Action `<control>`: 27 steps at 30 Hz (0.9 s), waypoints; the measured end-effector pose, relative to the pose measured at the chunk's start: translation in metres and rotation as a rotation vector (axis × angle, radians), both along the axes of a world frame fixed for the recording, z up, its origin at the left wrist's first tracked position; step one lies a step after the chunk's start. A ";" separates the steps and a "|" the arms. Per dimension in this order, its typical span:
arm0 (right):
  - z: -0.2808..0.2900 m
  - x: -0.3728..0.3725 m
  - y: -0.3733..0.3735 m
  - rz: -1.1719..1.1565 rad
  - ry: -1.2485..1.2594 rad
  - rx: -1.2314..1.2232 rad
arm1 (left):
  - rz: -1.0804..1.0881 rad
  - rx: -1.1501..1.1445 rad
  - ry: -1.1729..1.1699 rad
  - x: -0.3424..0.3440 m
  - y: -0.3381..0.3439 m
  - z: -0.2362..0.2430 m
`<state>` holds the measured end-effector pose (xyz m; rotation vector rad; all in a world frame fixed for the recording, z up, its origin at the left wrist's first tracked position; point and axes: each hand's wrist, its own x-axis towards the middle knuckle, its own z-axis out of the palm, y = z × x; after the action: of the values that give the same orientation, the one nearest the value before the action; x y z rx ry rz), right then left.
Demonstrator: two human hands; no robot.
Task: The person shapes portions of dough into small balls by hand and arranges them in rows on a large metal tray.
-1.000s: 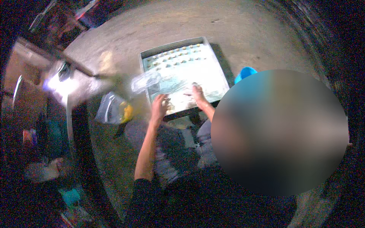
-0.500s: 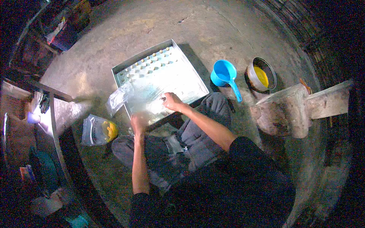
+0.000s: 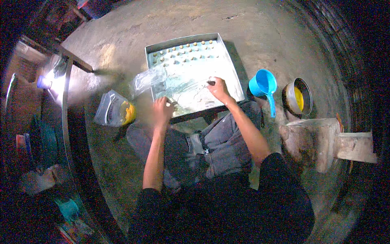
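Note:
A shallow, pale rectangular tray (image 3: 238, 77) rests on the floor just beyond my knees. Rows of small round dough-like balls (image 3: 188, 45) line its far side, and its bare bottom looks whitish and smeared. Over the right part of the tray is my right hand (image 3: 219, 89), its fingers pinched together around something small and dark that I cannot make out. My left hand (image 3: 161, 110) is at the tray's near left corner with its fingers curled; what they hold, if anything, is hidden. A clear plastic bag (image 3: 149, 79) lies across the left rim.
Left of my knee lies a clear bag with yellow contents (image 3: 128, 113). A blue dipper (image 3: 263, 83) and a metal pot with yellow contents (image 3: 298, 99) stand to the right. Nearer on that side is a wooden block (image 3: 310, 138). A wooden frame (image 3: 66, 93) runs along the left.
The whole view has shifted, so the tray appears farther right and less slanted. My right hand has moved outward and rightward over the tray. My left hand stays by the near left corner, less blurred.

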<state>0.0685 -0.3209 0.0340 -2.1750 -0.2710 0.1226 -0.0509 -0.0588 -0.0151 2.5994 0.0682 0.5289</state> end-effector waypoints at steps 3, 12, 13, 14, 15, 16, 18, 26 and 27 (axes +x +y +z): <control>0.007 -0.006 -0.002 -0.008 0.051 -0.084 | -0.025 -0.120 0.091 0.001 -0.005 0.010; -0.069 -0.024 0.055 0.169 0.277 0.126 | -0.223 -0.229 0.023 0.009 -0.027 0.023; -0.066 -0.032 0.067 0.178 0.223 0.146 | -0.233 -0.241 0.043 0.006 -0.023 0.024; -0.054 -0.036 0.074 0.189 0.186 0.012 | -0.245 -0.257 0.065 0.002 -0.020 0.024; -0.051 -0.039 0.079 0.214 0.111 -0.020 | -0.257 -0.273 0.087 -0.001 -0.018 0.024; -0.049 -0.037 0.081 0.234 0.027 -0.054 | -0.278 -0.246 0.029 -0.001 -0.019 0.026; -0.064 -0.022 0.074 0.241 -0.012 -0.041 | -0.370 -0.198 0.021 0.005 -0.022 0.023; -0.022 -0.027 0.073 0.235 0.901 0.332 | -0.314 -0.129 -0.070 0.000 -0.025 0.020; -0.019 -0.028 0.075 0.221 0.933 0.340 | -0.317 -0.146 -0.064 0.000 -0.024 0.020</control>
<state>0.0406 -0.2463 0.0153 -1.5441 0.0149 1.0907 -0.0505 -0.0831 0.0051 2.3864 -0.3105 0.4706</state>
